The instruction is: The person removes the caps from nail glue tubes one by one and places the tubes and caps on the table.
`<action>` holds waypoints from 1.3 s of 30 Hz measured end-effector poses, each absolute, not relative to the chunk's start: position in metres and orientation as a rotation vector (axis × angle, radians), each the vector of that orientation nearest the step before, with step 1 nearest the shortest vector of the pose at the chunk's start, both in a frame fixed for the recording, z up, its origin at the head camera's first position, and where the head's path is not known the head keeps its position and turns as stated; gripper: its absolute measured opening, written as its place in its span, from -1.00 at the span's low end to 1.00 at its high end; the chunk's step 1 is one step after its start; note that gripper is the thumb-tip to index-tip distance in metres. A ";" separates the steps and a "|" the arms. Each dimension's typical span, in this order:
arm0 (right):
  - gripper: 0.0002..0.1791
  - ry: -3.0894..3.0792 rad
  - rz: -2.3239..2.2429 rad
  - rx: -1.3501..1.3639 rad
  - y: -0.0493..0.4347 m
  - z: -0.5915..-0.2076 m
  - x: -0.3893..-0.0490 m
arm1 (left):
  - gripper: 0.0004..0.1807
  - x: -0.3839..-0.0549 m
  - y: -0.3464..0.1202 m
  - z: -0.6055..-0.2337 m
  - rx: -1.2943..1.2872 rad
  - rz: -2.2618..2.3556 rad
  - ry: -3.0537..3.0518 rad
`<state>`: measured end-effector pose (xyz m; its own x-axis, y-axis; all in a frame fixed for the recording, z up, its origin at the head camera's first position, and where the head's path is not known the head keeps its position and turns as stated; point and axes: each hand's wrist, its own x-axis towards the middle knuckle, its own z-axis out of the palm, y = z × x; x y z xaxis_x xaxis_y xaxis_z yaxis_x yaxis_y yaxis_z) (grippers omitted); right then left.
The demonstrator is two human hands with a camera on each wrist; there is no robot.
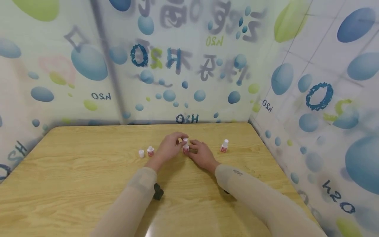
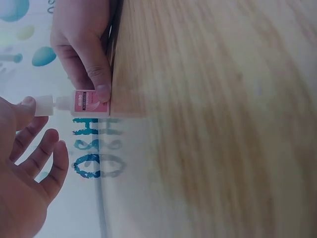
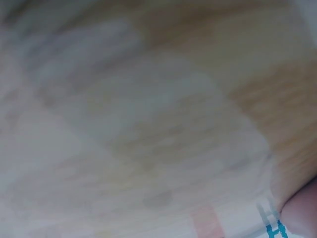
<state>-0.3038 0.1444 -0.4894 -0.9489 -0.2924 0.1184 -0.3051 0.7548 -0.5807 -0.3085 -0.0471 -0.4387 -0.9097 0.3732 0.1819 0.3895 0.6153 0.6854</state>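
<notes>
A small white bottle with a pink-red label [image 2: 90,102] stands upright on the table, and my right hand [image 1: 203,154] grips it low down. My left hand [image 1: 171,147] pinches a white cap [image 2: 43,105] between thumb and fingers, right over the bottle's narrow neck. In the left wrist view a slim gap shows between cap and neck. To the left of my hands stand an uncapped-looking small bottle [image 1: 150,151] and a loose white cap [image 1: 141,153]. Another bottle [image 1: 224,145], tall white top on, stands to the right. Only an edge of my right hand shows in the blurred right wrist view.
The wooden table [image 1: 88,184] ends at a patterned curtain [image 1: 183,89] behind and a similar wall covering [image 1: 314,131] on the right. A dark object [image 1: 158,192] shows beside my left sleeve.
</notes>
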 end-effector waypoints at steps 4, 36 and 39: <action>-0.50 -2.936 0.982 0.490 0.144 -0.490 -0.302 | -0.69 -0.308 -0.050 -0.436 -0.683 -1.118 -2.817; -0.46 -2.949 0.988 0.453 0.145 -0.487 -0.304 | -0.62 -0.310 -0.073 -0.433 -0.651 -1.087 -3.007; -0.47 -2.960 0.999 0.443 0.145 -0.488 -0.304 | -0.62 -0.308 -0.073 -0.433 -0.649 -1.077 -3.035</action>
<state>-0.3037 0.1451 -0.4878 -0.9605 -0.2676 0.0763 -0.2591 0.7603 -0.5957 -0.3083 -0.0725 -0.4332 -0.9121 0.4100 -0.0036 0.3160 0.7085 0.6309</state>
